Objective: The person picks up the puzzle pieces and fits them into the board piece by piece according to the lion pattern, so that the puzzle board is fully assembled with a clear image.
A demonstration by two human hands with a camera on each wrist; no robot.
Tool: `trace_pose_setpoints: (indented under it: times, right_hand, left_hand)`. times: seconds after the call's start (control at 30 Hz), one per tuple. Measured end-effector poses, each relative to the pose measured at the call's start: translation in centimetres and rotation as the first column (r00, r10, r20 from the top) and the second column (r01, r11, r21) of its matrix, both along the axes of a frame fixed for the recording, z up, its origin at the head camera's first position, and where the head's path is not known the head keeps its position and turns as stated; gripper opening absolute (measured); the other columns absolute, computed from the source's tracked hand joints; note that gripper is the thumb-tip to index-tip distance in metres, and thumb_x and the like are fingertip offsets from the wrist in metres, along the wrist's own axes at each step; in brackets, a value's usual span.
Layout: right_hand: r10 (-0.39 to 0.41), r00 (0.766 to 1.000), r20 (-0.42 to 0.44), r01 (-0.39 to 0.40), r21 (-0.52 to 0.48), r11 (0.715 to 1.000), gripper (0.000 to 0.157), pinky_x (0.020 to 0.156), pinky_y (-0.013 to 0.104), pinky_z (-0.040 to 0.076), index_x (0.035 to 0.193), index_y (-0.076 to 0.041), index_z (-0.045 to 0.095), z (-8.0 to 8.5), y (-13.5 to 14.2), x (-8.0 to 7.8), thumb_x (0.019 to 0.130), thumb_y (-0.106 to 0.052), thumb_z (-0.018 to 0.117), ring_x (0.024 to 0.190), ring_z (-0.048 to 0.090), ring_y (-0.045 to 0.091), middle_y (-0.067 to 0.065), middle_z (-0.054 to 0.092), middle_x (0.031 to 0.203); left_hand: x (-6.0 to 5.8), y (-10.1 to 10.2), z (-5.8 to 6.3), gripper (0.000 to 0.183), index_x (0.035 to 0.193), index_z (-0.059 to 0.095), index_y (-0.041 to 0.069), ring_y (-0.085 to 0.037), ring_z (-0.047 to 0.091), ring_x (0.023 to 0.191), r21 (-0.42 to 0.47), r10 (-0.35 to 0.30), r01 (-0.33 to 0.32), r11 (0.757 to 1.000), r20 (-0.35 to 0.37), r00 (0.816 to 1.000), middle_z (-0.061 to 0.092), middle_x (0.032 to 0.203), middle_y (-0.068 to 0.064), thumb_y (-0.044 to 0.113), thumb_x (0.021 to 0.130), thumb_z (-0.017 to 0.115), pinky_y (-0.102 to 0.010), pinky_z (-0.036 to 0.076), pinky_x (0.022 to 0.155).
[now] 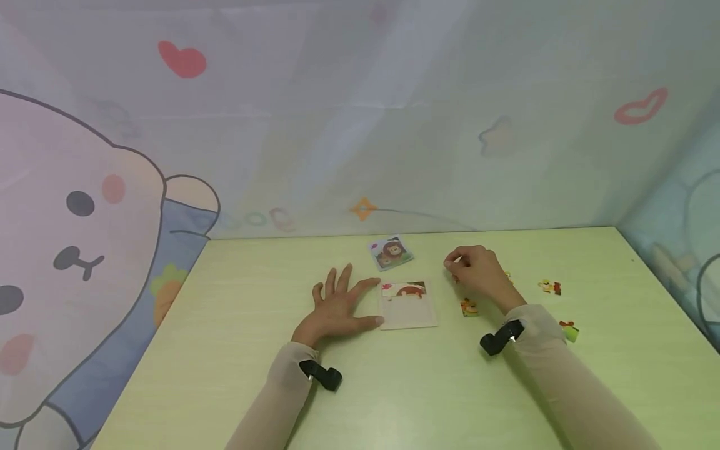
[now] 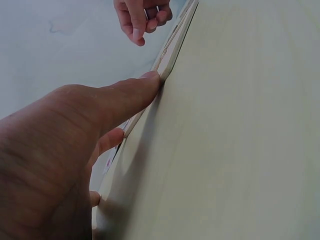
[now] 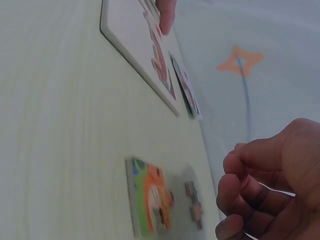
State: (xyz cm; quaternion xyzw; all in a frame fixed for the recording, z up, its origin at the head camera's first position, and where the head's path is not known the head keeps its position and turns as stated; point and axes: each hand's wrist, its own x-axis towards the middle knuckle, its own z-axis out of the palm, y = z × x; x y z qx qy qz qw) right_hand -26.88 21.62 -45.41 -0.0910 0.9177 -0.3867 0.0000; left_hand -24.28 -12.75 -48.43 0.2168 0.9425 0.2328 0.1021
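My spread left hand touches one square whitish puzzle board; one lion-picture card lies beyond, between my hands. My right hand, fingertips together, hovers near five loose multicoloured puzzle pieces.

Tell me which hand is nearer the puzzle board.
The left. The left hand touches the left side of the puzzle board with thumb and index finger; the right hand is off to its right, apart from it, near some loose pieces.
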Motion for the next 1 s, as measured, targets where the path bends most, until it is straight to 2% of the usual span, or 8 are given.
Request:
trace_pose_setpoints:
  times: [0.13,0.33,0.5,0.67,0.83,1.0]
  right_hand:
    - [0.002,1.0,-0.003,-0.002,0.026,1.0,0.024,0.067,0.031,0.049,0.116,-0.001,0.078,0.3,1.1,-0.2,0.104,-0.019,0.066,0.067,0.066,0.015,0.014,0.079,0.085]
    - [0.008,0.999,0.041,-0.013,0.123,0.992,0.027,0.07,0.031,0.051,0.122,-0.002,0.076,0.5,2.2,-0.4,0.102,-0.016,0.066,0.081,0.068,0.022,0.017,0.077,0.102]
    - [0.043,0.995,0.089,-0.062,0.227,0.972,0.028,0.084,0.046,0.056,0.124,0.0,0.074,0.5,2.5,-0.3,0.1,-0.013,0.069,0.097,0.069,0.033,0.022,0.074,0.112]
    - [0.057,0.994,0.091,-0.079,0.256,0.963,0.022,0.094,0.056,0.053,0.118,0.001,0.073,0.5,2.3,-0.1,0.1,-0.011,0.07,0.109,0.067,0.042,0.026,0.073,0.116]
    - [0.052,0.997,0.059,-0.066,0.266,0.962,0.018,0.091,0.055,0.051,0.114,-0.001,0.072,0.4,2.0,0.0,0.098,-0.009,0.071,0.108,0.063,0.042,0.026,0.071,0.114]
    - [0.047,0.997,0.056,-0.059,0.236,0.97,0.016,0.08,0.043,0.048,0.11,-0.003,0.065,0.4,2.1,0.1,0.096,-0.007,0.072,0.093,0.062,0.033,0.02,0.071,0.107]
  left_hand:
    - [0.0,0.0,0.2,0.084,0.165,0.036,0.043,-0.054,-0.01,0.166,-0.02,0.004,-0.004,1.0,0.004,1.0,-0.003,0.182,-0.02,0.07,0.093,0.067,-0.08,0.0,0.122]
    - [-0.2,-0.1,-0.4,0.084,0.164,0.037,0.045,-0.053,-0.012,0.166,0.015,0.004,-0.004,1.0,0.002,1.0,-0.003,0.182,-0.019,0.072,0.09,0.068,-0.08,-0.004,0.121]
    - [-0.5,-0.1,-0.9,0.084,0.164,0.036,0.046,-0.052,-0.014,0.166,0.022,0.002,-0.002,1.0,0.0,1.0,-0.004,0.183,-0.018,0.07,0.09,0.07,-0.078,-0.006,0.121]
    - [-0.3,0.0,-0.6,0.084,0.163,0.037,0.046,-0.053,-0.012,0.166,0.022,-0.001,0.001,1.0,-0.004,1.0,-0.002,0.182,-0.019,0.074,0.09,0.068,-0.08,-0.004,0.121]
    - [-0.1,-0.1,-0.3,0.084,0.163,0.038,0.047,-0.055,-0.01,0.166,0.033,-0.004,0.004,0.999,-0.007,1.0,0.0,0.182,-0.021,0.078,0.09,0.065,-0.082,-0.002,0.12]
    - [-0.1,-0.1,-0.3,0.084,0.163,0.038,0.046,-0.054,-0.01,0.166,0.024,0.003,-0.003,1.0,-0.004,1.0,0.0,0.182,-0.02,0.076,0.09,0.066,-0.081,-0.002,0.121]
